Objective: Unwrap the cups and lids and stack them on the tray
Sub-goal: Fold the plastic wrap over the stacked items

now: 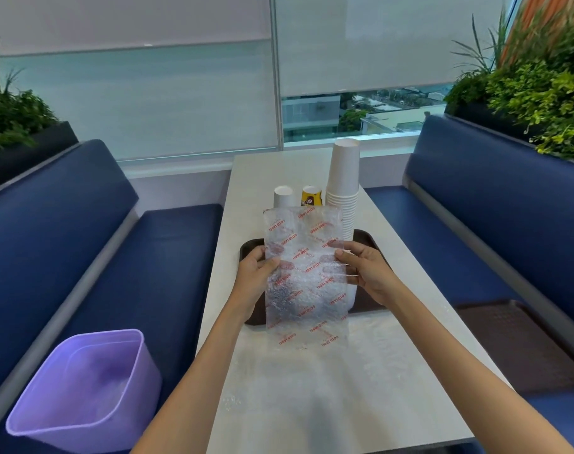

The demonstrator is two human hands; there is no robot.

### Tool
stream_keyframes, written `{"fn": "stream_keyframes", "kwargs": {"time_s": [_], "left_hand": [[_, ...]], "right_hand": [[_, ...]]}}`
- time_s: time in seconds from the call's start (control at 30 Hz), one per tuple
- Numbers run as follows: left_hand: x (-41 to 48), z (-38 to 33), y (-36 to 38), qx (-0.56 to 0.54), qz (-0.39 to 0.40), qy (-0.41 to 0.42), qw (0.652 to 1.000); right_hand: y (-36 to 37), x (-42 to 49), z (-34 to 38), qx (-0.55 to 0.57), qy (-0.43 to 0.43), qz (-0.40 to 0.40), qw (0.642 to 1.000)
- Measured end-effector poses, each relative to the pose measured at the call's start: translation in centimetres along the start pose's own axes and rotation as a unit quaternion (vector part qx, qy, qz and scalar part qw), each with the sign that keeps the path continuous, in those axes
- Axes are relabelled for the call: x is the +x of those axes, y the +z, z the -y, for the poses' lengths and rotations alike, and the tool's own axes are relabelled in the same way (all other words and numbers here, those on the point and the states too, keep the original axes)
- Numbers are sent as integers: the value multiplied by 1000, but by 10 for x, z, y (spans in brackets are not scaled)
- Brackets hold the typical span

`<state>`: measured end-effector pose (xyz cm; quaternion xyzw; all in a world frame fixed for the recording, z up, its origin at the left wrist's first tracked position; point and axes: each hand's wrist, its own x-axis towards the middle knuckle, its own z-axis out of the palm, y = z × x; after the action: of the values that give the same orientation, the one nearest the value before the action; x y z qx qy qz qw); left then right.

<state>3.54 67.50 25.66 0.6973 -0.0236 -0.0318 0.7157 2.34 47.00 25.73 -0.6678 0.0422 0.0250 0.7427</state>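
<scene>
While my left hand [258,273] and right hand [366,273] pinch the wrapper [307,276] between them, its long axis runs away from me. The cup stack [343,185] stands just beyond my right hand, on the tray [367,237].

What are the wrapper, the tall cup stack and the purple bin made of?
The wrapper: thin see-through plastic film, crinkly, glossy, red print. The cup stack: likely matte white paper, rolled rims. The bin: translucent, smooth, probably plastic.
</scene>
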Motion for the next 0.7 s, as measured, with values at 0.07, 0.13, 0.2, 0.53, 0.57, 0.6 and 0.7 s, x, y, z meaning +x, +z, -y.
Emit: {"fn": "stream_keyframes", "kwargs": {"time_s": [0.07,0.13,0.2,0.53,0.57,0.6,0.7], "left_hand": [[1,2,-1,3,-2,10,1000],[1,3,-1,-6,2,7,1000],[0,5,-1,-31,4,-8,999],[1,14,-3,-84,10,-17,996],[1,15,-2,-86,7,-16,996],[1,15,-1,-82,1,-11,997],[1,15,4,-65,-16,0,998]], "right_hand": [[-2,-2,0,-8,-4,6,1000],[-3,-4,-1,-10,-6,16,1000],[-3,-6,-1,-7,-3,10,1000],[6,-10,-9,1,145,60,988],[9,-11,-10,-8,148,49,988],[11,-12,-12,-21,143,36,989],[15,-12,-20,-52,129,4,990]]}}
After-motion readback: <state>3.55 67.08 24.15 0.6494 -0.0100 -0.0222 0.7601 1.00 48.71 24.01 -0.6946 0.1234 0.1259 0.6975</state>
